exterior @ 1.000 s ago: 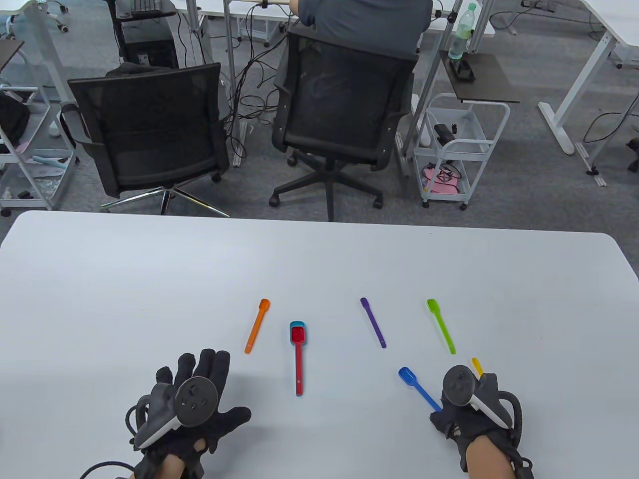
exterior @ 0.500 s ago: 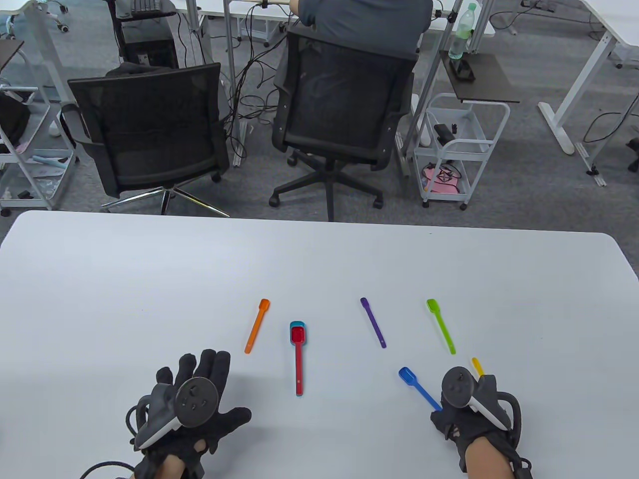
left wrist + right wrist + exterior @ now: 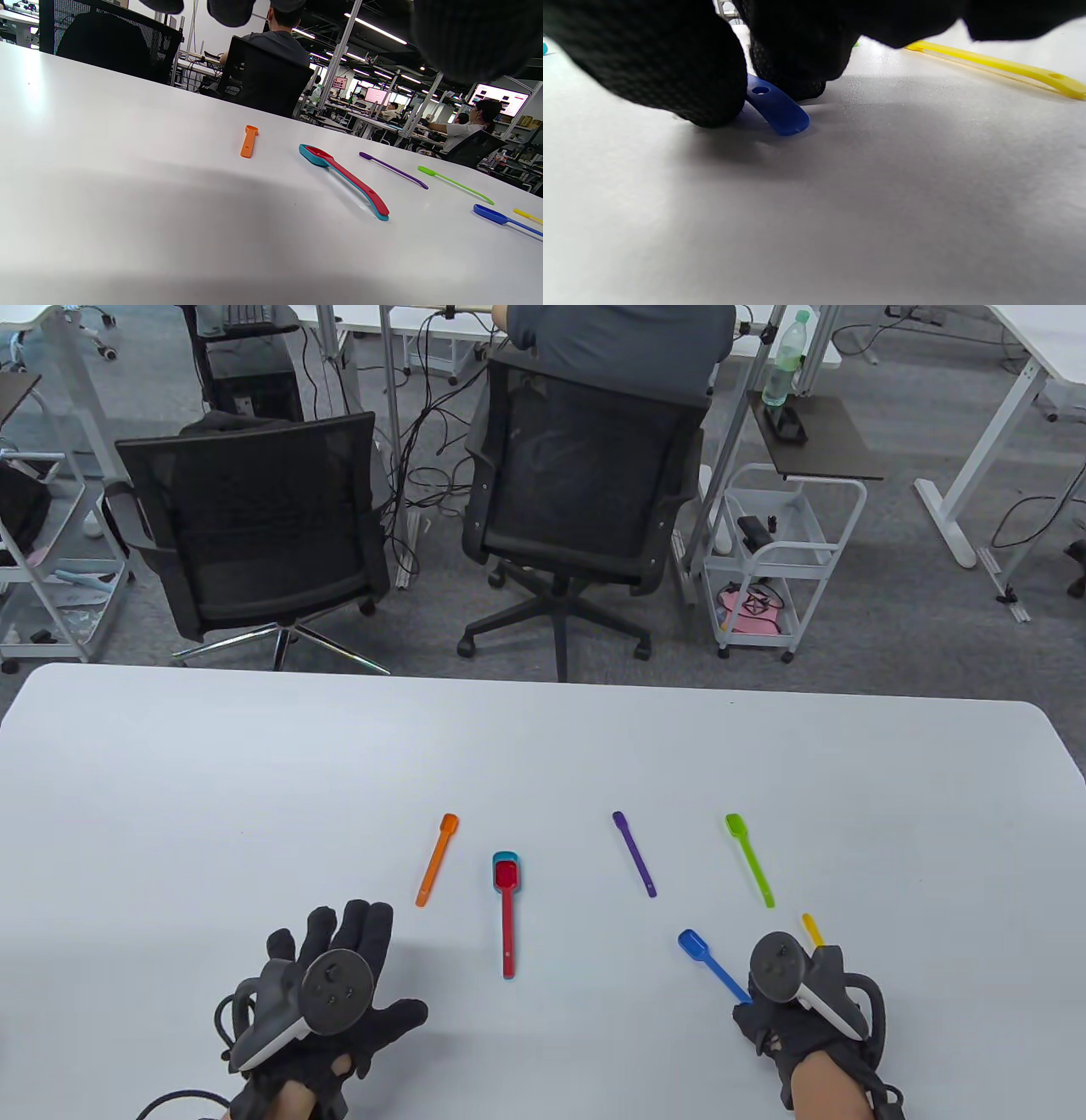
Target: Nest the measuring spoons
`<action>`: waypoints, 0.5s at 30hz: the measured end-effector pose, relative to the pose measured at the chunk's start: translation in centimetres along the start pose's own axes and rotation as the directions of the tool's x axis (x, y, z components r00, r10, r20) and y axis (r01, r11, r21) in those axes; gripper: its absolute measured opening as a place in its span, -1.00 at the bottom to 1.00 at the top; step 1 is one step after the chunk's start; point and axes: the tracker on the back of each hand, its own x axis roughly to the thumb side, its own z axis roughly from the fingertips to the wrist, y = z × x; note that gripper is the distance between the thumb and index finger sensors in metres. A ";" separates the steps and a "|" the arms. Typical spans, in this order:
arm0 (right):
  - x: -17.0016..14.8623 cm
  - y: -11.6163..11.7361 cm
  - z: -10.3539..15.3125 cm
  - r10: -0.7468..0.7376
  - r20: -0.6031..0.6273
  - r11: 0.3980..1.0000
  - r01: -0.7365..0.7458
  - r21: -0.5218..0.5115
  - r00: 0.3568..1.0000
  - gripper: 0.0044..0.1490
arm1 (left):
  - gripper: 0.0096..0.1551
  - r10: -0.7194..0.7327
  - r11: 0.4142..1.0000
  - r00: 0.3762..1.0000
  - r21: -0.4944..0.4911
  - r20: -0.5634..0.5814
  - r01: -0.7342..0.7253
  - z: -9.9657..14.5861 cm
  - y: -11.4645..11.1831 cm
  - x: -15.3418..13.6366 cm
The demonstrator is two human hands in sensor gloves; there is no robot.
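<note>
while the left hand (image 3: 327, 984) lies released at near left, the right hand (image 3: 797, 997) pinches the blue spoon (image 3: 711, 965) handle on the table (image 3: 254, 780).

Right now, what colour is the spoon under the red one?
Teal spoon, clearest in the left wrist view.

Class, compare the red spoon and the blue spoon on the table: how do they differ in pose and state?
The red spoon sits nested in a teal spoon with no hand on it; the blue spoon lies alone, its handle end under the right hand. Red points straight away; blue lies diagonally. Both rest on the white table.
</note>
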 end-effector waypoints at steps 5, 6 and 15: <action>0.0 0.0 0.0 -0.007 0.002 1.000 0.007 -0.004 1.000 -0.26 | 0.41 -0.002 1.000 1.000 -0.003 0.001 0.002 0.0 0.0 0.0; 0.0 0.0 0.0 -0.008 0.003 1.000 0.008 -0.006 1.000 -0.27 | 0.42 -0.002 1.000 1.000 -0.003 0.001 0.002 0.0 0.0 0.0; 0.2 -1.0 0.4 -0.055 0.026 0.997 0.056 -0.047 0.998 -0.28 | 0.42 -0.002 1.000 1.000 0.001 0.004 0.002 0.0 0.0 0.1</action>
